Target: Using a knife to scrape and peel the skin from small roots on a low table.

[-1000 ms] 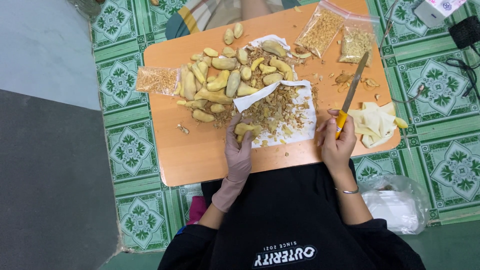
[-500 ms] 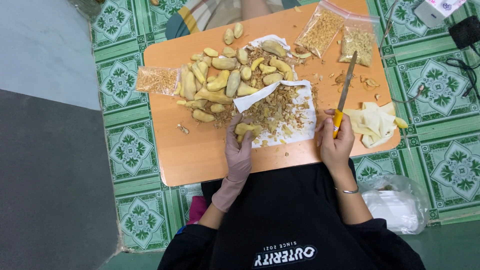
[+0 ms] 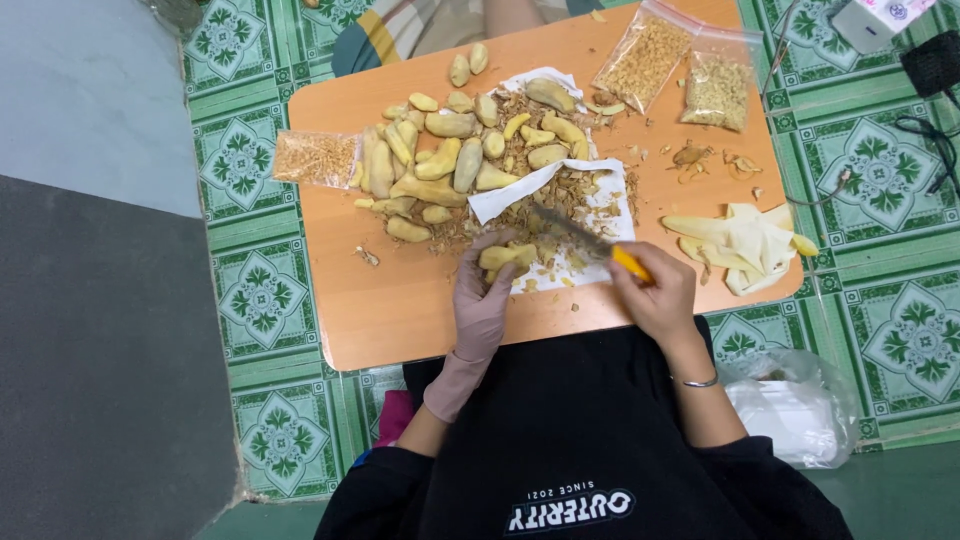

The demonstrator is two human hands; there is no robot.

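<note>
My gloved left hand [image 3: 482, 300] grips a pale yellow root piece [image 3: 508, 257] over the white paper [image 3: 560, 190] strewn with brown peelings. My bare right hand [image 3: 658, 298] holds a yellow-handled knife [image 3: 590, 241]. Its blade points left toward the root piece in my left hand. A heap of peeled yellowish roots [image 3: 445, 165] lies on the orange table [image 3: 400, 300] just beyond my left hand.
Two clear bags of chopped bits [image 3: 680, 70] sit at the far right of the table and one more bag [image 3: 315, 157] at the left edge. Pale peel strips [image 3: 740, 240] lie right of my hand. A white plastic bag [image 3: 800, 400] rests on the green tiled floor.
The knife has swung from pointing up and away to pointing left across the paper toward the root piece. My left hand stays on the root piece.
</note>
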